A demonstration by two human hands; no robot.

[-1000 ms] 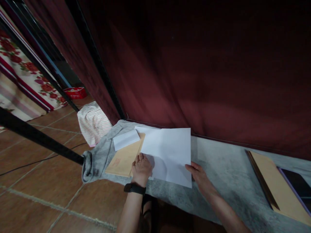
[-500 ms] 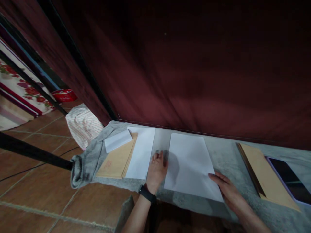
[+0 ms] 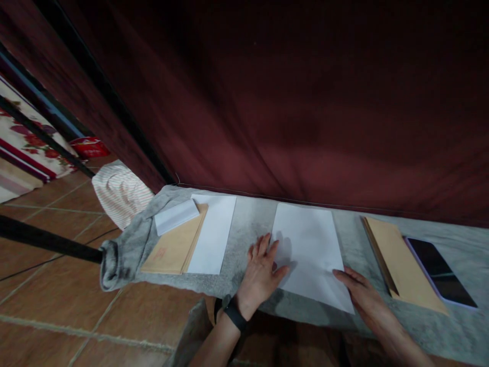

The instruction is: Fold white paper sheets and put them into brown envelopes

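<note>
White sheet: flat on the grey-covered worktop, straight ahead, between the left pile and the brown envelopes on the right, touching neither. Shifted within the last second: then overlapping the left pile, half a second ago already clear of it, now squared up a little nearer the middle.

Left behind at the left: white paper, one leaf or several hard to tell in this dim light, beside tan envelopes with a small folded slip on top.

Left hand, black band at the wrist: brought from the bare cover onto the sheet's near left edge. Grip released, palm down, fingers spread.

Right hand: kept at the near right corner, fingertips pressing flat. Grip likewise released, nothing pinched or lifted.

Judged from that: sheet parted from its pile, laid out singly and pinned down at both near corners.

Dark phone just beyond the right-hand envelopes; dark red curtain hanging behind the worktop.
</note>
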